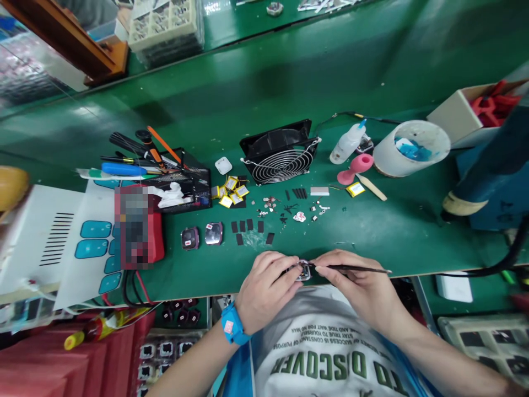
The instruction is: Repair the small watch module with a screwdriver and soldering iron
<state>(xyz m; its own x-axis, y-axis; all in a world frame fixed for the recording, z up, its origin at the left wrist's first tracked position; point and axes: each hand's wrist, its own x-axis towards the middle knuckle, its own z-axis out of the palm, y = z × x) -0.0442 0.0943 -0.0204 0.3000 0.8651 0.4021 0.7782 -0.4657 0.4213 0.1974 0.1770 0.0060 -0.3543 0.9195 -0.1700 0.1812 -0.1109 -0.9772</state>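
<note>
My left hand (273,281) is closed on a small open smartwatch case (305,271) at the table's front edge; its fingers cover part of the case. Between the fingertips of my right hand (351,278) is a pair of dark tweezers (359,268), their tip at the case and their back end pointing right. What the tip touches is too small to make out. Beyond my hands lie black rectangular pads (249,225), small loose parts (270,204) and a white-and-red bit (300,216). Two watch bodies, one with a dark face (190,238) and one shiny (214,233), sit to the left.
A fan with a wire grille (285,157) stands at the back. Yellow batteries (232,193) lie beside a mesh tool holder (198,182). On the left is a red multimeter (155,237). Rightward are a bottle (347,144), a pink blower (354,168) and a white tub (405,160).
</note>
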